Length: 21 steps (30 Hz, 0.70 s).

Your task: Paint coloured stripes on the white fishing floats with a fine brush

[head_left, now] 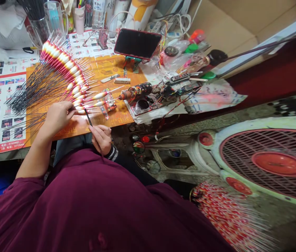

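Note:
Many slim fishing floats point(66, 73) with red, white and yellow bodies and long black stems lie fanned out on an orange printed mat point(118, 113). My left hand point(58, 118) pinches the thin end of one float at the fan's lower edge. My right hand point(101, 139) grips a thin black stick point(90, 122), perhaps a brush, whose upper tip is close to my left fingers. A dark sleeve cuff shows at my right wrist. The maroon top I wear hides my lap.
A phone point(137, 43) stands on a small holder beyond the floats. A painted-handled tool point(136, 91), wires and paint-stained plastic point(213, 96) lie to the right. Glasses point(55, 17) and bottles point(184, 56) crowd the back. Below right stand a floor fan point(265, 161) and a bundle of red-and-white floats point(229, 217).

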Motion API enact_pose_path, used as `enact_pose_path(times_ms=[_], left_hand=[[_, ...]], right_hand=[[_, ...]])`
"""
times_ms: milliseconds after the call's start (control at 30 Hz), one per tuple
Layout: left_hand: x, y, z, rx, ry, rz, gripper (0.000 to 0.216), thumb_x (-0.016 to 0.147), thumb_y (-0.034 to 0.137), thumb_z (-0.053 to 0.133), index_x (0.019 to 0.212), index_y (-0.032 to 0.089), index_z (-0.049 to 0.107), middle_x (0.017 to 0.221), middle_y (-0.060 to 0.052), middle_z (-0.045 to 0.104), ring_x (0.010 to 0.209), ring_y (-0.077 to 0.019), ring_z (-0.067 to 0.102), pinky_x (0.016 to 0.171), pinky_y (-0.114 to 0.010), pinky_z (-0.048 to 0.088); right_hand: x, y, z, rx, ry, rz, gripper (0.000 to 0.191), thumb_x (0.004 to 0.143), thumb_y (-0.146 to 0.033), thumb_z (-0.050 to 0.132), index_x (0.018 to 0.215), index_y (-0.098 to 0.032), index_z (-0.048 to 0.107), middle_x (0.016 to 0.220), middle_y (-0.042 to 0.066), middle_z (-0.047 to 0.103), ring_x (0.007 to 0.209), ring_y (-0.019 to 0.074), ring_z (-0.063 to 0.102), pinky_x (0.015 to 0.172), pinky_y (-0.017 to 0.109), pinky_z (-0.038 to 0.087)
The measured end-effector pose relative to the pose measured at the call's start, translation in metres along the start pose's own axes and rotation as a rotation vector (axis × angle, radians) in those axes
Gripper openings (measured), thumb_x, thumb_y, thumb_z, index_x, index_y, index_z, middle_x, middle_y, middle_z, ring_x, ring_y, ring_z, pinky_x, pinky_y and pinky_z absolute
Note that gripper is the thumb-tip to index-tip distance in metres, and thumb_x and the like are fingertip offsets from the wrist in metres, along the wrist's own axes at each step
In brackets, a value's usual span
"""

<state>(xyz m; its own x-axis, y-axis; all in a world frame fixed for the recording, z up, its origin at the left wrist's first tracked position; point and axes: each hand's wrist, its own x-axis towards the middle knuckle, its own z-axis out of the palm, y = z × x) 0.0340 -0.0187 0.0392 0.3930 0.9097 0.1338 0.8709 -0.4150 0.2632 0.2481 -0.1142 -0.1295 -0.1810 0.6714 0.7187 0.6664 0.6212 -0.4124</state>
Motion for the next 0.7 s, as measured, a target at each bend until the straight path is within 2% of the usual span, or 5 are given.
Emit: enact_pose_path(times_ms=[467,700], left_hand=[[-0.0004,-0.0002,0.0007,-0.012,-0.002,-0.008,0.019,0.095,0.030,0.064,0.093,0.018,0.078,0.092,-0.010,0.078,0.082,-0.0243,0.067,0.075,-0.034,0.043],[-0.0002,0.0013,0.0006,-0.013,-0.004,-0.008,0.020,0.096,0.032,0.063,0.091,0.018,0.077,0.091,-0.010,0.078,0.081,-0.0240,0.066,0.074,-0.034,0.043]], right_hand=[[0.0067,-0.0074,-0.0075,-0.045,0.000,-0.022,0.046,0.106,-0.022,0.053,0.150,-0.027,0.065,0.132,0.007,0.078,0.119,0.0249,0.068,0.108,0.042,0.049],[0.0066,-0.0066,-0.0066,-0.022,0.022,-0.038,0.051,0.104,-0.019,0.055,0.154,-0.031,0.060,0.134,0.005,0.077,0.120,0.0244,0.068,0.109,0.041,0.048]])
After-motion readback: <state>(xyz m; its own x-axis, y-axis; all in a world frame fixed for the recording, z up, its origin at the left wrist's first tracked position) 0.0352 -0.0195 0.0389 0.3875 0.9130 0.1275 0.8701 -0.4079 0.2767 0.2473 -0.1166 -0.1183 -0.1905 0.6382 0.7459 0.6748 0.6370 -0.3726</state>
